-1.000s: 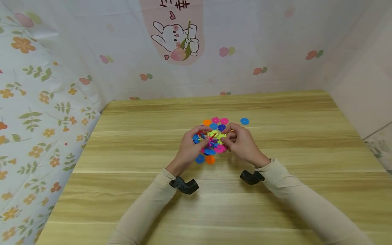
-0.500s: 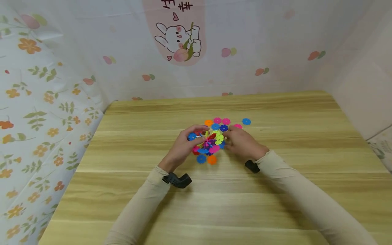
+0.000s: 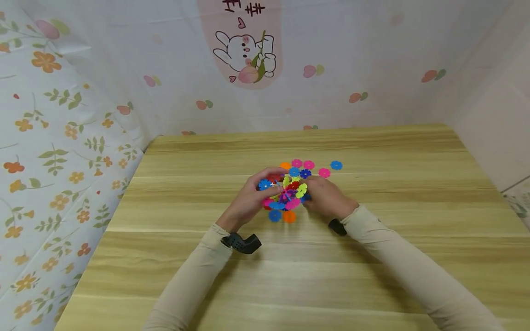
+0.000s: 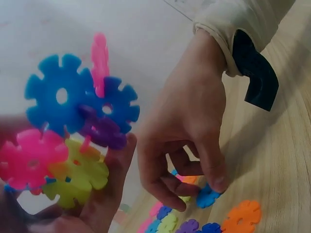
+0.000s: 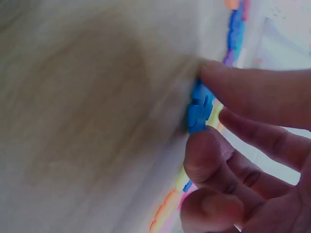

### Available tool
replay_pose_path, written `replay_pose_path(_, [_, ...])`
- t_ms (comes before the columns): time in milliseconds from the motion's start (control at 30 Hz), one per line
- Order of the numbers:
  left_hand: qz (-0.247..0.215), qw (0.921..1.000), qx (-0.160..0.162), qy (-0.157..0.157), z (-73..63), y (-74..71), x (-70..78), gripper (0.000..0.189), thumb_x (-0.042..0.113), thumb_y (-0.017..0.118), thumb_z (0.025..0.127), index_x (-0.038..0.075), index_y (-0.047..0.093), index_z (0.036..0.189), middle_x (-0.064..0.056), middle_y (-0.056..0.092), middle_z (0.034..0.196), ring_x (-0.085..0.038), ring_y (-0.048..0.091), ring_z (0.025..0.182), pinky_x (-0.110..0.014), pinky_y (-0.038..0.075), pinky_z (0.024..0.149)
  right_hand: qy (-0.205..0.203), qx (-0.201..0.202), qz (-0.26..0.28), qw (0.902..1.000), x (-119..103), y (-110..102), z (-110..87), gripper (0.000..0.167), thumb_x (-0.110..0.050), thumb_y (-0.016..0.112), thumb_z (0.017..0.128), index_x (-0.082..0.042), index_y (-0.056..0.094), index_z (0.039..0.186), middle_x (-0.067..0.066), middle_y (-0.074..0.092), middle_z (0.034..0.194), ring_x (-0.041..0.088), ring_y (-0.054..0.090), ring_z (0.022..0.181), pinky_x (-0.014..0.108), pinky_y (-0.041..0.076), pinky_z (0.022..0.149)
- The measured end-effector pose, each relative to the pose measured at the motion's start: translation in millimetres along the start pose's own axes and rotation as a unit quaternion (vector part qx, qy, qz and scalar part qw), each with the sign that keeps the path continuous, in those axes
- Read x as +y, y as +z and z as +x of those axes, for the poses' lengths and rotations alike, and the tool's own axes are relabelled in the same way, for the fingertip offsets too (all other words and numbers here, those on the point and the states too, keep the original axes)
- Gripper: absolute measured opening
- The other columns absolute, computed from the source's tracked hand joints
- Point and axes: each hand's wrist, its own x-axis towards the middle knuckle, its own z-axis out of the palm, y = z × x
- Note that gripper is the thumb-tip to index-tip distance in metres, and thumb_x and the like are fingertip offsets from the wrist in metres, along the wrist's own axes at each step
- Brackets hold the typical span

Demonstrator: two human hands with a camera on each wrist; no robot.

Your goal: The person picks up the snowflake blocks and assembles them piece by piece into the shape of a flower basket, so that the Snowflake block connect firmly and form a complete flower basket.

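My left hand (image 3: 248,201) holds a built-up cluster of notched plastic snowflake discs, with the thumb lying across it in the head view. Up close in the left wrist view, the cluster shows a large blue disc (image 4: 46,99), a pink disc (image 4: 31,160) and a yellow disc (image 4: 73,177) slotted together at angles. To its right, my right hand (image 3: 327,196) reaches down to the tabletop. Its thumb and index finger pinch a loose blue snowflake disc (image 5: 199,109) at opposite edges. The other fingers are bent and hold nothing.
Loose discs lie on the wooden table (image 3: 207,184) around and behind the cluster, among them a pink one (image 3: 324,173) and a blue one (image 3: 337,164) at right. An orange disc (image 3: 289,216) lies in front. A patterned cloth (image 3: 174,92) hangs behind the table.
My right hand has left the cluster's yellow disc and gone down to the table, to a loose blue disc. The left hand keeps its hold on the cluster. The head view has shifted slightly.
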Motion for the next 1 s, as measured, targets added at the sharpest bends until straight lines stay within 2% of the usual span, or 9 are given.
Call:
replay_pose_path(100, [-0.016,0.9998,-0.014,-0.004,-0.7,0.2,1.5,0.038,0.005,0.053,0.094,0.003,0.047,0.131,-0.013,0.044,0.128,-0.03,0.048,0.113,-0.038,0.046,0.09,0.004,-0.016,0.027,0.9995,2,-1,-0.7,0.041,-0.008,0.079,0.071,0.001,0.062,0.107,0.007,0.058,0.087,0.023,0.053,0.08,0.035,0.048,0.071])
replay_pose_path(233, [-0.013,0.9996,-0.022,-0.009,-1.0,0.9,2.8,0.04,0.006,0.054,0.093,0.006,0.047,0.132,-0.013,0.042,0.132,-0.03,0.044,0.118,-0.04,0.045,0.091,-0.018,-0.018,0.071,0.9971,8,-3,-2.8,0.015,-0.001,0.074,0.074,-0.004,0.062,0.083,0.001,0.048,0.068,0.017,0.044,0.065,0.03,0.039,0.057])
replay_pose_path(300, [-0.007,0.9997,-0.022,-0.01,-0.9,1.4,3.3,0.041,0.006,0.055,0.093,0.007,0.047,0.133,-0.012,0.042,0.134,-0.029,0.042,0.121,-0.04,0.044,0.092,-0.025,-0.016,0.106,0.994,11,-7,-5.4,0.013,0.001,0.07,0.078,-0.007,0.06,0.076,0.0,0.05,0.066,0.014,0.045,0.062,0.029,0.039,0.056])
replay_pose_path(400, [-0.013,0.9995,-0.026,-0.009,-0.5,2.2,3.4,0.041,0.005,0.054,0.093,0.005,0.046,0.133,-0.011,0.041,0.134,-0.029,0.041,0.122,-0.041,0.043,0.094,-0.003,-0.015,0.192,0.9812,10,-16,-11.0,0.01,0.002,0.062,0.085,-0.007,0.06,0.082,0.002,0.057,0.071,0.016,0.055,0.06,0.03,0.047,0.057])
replay_pose_path(500, [-0.016,0.9994,-0.03,-0.007,0.1,2.8,3.2,0.041,0.004,0.054,0.093,0.004,0.045,0.133,-0.013,0.041,0.135,-0.031,0.041,0.121,-0.042,0.043,0.094,0.028,0.005,0.281,0.9592,6,-29,-15.6,0.004,-0.002,0.058,0.09,-0.005,0.06,0.09,0.009,0.06,0.074,0.025,0.06,0.057,0.034,0.051,0.057])
replay_pose_path(567, [-0.003,0.9996,-0.029,-0.005,0.4,2.6,2.5,0.041,0.006,0.054,0.093,0.006,0.046,0.133,-0.013,0.041,0.135,-0.031,0.042,0.12,-0.042,0.044,0.092,0.038,0.03,0.316,0.9475,2,-38,-17.0,0.003,-0.006,0.058,0.091,-0.005,0.06,0.094,0.011,0.061,0.074,0.03,0.06,0.057,0.037,0.052,0.056])
replay_pose_path(600, [0.006,0.9996,-0.028,-0.004,0.6,2.4,2.3,0.04,0.007,0.054,0.093,0.007,0.047,0.133,-0.012,0.041,0.135,-0.03,0.043,0.119,-0.042,0.044,0.091,0.04,0.042,0.326,0.9435,-1,-42,-17.4,0.004,-0.007,0.059,0.091,-0.005,0.06,0.095,0.011,0.062,0.073,0.031,0.06,0.057,0.038,0.051,0.056])
replay_pose_path(767, [0.04,0.9989,-0.024,0.0,1.8,1.0,0.8,0.038,0.009,0.055,0.093,0.014,0.051,0.131,-0.008,0.042,0.137,-0.029,0.043,0.118,-0.043,0.045,0.089,0.042,0.077,0.332,0.9392,-14,-56,-17.2,0.014,-0.011,0.061,0.091,-0.003,0.057,0.102,0.008,0.063,0.071,0.024,0.059,0.056,0.035,0.05,0.053])
replay_pose_path(1000, [0.064,0.9976,-0.026,-0.001,3.9,2.1,0.6,0.037,0.012,0.056,0.093,0.015,0.052,0.13,-0.004,0.044,0.135,-0.027,0.04,0.12,-0.044,0.044,0.089,0.032,0.098,0.311,0.9447,-24,-60,-20.4,0.016,-0.007,0.062,0.089,-0.002,0.056,0.103,0.008,0.062,0.069,0.019,0.058,0.054,0.034,0.048,0.049])
